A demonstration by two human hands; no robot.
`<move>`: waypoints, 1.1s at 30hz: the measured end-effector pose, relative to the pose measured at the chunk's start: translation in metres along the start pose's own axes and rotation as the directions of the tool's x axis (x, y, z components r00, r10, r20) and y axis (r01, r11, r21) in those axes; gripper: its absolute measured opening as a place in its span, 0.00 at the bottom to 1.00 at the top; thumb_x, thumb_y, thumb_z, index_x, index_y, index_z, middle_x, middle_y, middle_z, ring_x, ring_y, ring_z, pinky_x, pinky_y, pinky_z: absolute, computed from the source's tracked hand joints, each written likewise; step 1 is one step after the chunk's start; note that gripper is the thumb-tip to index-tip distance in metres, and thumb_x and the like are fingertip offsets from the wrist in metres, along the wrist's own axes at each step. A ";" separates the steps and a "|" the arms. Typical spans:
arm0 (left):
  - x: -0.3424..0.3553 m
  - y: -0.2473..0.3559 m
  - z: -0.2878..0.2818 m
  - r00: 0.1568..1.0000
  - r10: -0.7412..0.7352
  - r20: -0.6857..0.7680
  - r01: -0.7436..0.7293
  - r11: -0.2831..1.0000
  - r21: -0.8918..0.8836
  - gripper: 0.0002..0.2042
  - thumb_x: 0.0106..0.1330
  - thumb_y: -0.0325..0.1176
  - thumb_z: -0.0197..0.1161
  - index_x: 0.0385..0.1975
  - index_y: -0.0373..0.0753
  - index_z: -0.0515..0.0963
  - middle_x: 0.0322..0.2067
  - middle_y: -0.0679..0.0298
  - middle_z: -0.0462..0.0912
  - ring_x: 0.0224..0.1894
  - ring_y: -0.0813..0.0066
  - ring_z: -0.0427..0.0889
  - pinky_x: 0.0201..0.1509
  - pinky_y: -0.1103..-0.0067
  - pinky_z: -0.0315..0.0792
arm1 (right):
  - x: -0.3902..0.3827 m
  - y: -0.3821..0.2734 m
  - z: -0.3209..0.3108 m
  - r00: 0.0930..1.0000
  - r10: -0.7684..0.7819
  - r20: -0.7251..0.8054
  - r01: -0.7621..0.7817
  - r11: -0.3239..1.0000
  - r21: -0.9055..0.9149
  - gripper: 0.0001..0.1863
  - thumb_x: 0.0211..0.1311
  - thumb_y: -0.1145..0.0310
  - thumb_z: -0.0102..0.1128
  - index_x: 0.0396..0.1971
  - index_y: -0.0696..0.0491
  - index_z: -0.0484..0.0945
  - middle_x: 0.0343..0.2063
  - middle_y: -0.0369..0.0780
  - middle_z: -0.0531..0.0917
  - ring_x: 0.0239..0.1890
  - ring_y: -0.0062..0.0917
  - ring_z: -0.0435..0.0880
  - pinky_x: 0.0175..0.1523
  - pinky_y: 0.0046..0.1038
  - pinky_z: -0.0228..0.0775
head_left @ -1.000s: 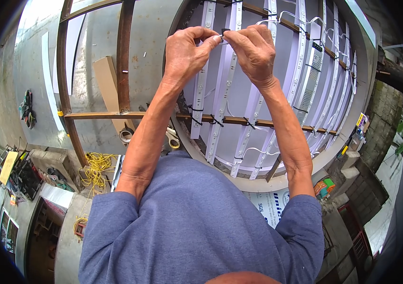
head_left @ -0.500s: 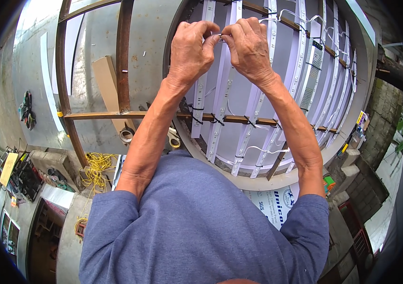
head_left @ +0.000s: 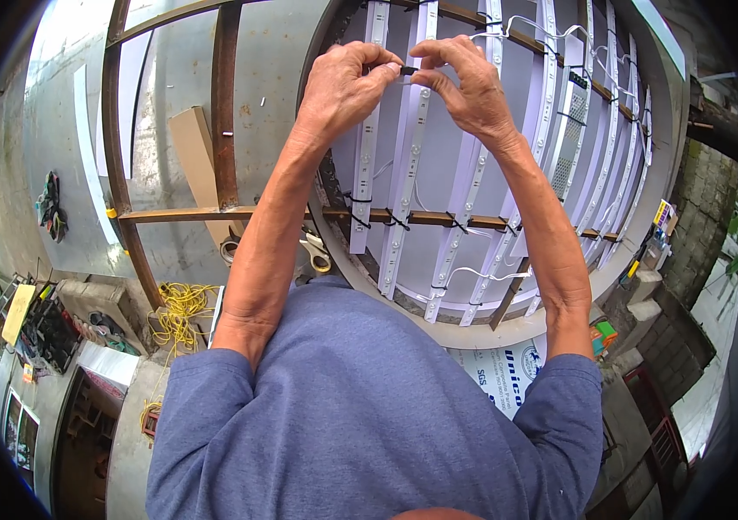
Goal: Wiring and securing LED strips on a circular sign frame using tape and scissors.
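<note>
Head view: near the top middle of the frame, the left hand [head_left: 347, 84] pinches a tiny black piece [head_left: 407, 70] between its thumb and finger. The right hand [head_left: 466, 87] is just beside it, with its thumb and pointing finger spread apart around the piece's other end. I cannot tell if the right thumb touches it. The black piece is too small to see what it is.

Under the hands, in the upper right, is a big round frame [head_left: 665, 156] with long white light strips [head_left: 418, 130] inside. Black ties [head_left: 397, 220] hold the strips to a rusty bar [head_left: 428, 217]. White wires [head_left: 486, 275] loop between some strips. A metal box [head_left: 566, 143] with small holes sits right of the hands. Yellow cord [head_left: 182, 316] lies in a heap at the lower left.

The black piece could fall, I think, because only the left fingertips seem to hold it. It could then drop between the strips and be hard to find. The right arm is over the strips and wires, so a careless swing might catch a wire and pull it loose.
</note>
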State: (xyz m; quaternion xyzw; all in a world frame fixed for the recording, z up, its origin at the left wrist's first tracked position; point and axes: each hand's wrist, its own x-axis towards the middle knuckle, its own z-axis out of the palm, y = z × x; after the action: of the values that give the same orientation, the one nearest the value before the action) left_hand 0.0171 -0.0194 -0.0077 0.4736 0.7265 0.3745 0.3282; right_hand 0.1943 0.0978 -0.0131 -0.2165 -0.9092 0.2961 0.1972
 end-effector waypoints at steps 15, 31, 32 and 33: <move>0.004 0.006 -0.006 0.911 -0.328 0.250 0.412 0.743 -0.527 0.10 0.64 0.35 0.65 0.35 0.34 0.85 0.29 0.70 0.83 0.31 0.85 0.73 0.39 0.83 0.67 | 0.010 -0.019 0.008 0.955 -0.294 -0.047 0.234 0.840 -0.489 0.13 0.53 0.64 0.71 0.39 0.45 0.80 0.24 0.29 0.78 0.36 0.21 0.78 0.50 0.33 0.59; -0.009 0.003 -0.003 0.998 -0.064 0.006 0.063 0.959 -0.275 0.09 0.63 0.31 0.68 0.41 0.38 0.87 0.33 0.64 0.87 0.40 0.76 0.80 0.48 0.79 0.75 | 0.004 -0.021 0.001 0.992 0.043 -0.115 -0.038 0.998 0.046 0.04 0.58 0.65 0.70 0.32 0.47 0.88 0.28 0.31 0.86 0.36 0.22 0.79 0.48 0.30 0.65; -0.010 0.005 -0.002 0.996 0.044 -0.076 -0.050 0.996 -0.076 0.08 0.62 0.32 0.69 0.39 0.40 0.88 0.34 0.64 0.88 0.42 0.74 0.81 0.49 0.78 0.75 | 0.004 -0.022 0.000 0.986 0.161 -0.054 -0.152 0.978 0.142 0.06 0.59 0.63 0.70 0.31 0.48 0.89 0.27 0.32 0.86 0.36 0.22 0.79 0.47 0.31 0.68; -0.010 0.004 -0.001 0.996 0.045 -0.074 -0.051 0.996 -0.076 0.08 0.62 0.32 0.69 0.39 0.40 0.88 0.34 0.64 0.88 0.42 0.74 0.81 0.49 0.78 0.75 | 0.004 -0.022 -0.001 0.985 0.162 -0.055 -0.153 0.978 0.141 0.06 0.59 0.63 0.70 0.31 0.48 0.89 0.27 0.32 0.86 0.36 0.22 0.79 0.47 0.31 0.68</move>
State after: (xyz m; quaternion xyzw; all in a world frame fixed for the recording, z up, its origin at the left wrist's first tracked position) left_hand 0.0214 -0.0279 -0.0030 0.4640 0.7111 0.4272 0.3107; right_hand 0.1850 0.0844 0.0022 -0.2837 -0.8596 0.3651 0.2174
